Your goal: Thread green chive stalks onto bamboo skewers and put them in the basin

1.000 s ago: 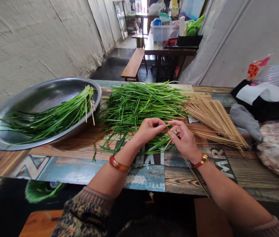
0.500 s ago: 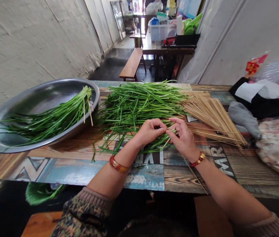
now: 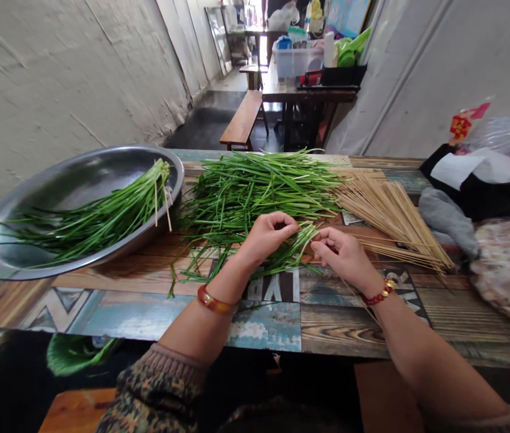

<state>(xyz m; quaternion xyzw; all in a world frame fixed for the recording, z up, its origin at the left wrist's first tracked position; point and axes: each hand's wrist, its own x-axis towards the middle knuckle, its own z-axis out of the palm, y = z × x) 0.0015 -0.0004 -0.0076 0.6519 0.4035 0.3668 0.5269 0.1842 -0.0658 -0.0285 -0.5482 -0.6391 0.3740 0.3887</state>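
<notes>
fingers [image 3: 291, 226] pinching slim green chives [image 3: 298, 240], cut ends

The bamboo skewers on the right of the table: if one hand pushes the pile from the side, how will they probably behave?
The bamboo skewers look thin, straight and round, so they would probably stay stiff but roll and spread apart. They lie loose and fanned on the table, not tied, so the pile would likely scatter. They seem light for their length.

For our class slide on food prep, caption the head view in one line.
Left hand and right hand grip a bunch of garlic chives beside bamboo skewers and a steel basin.
</notes>
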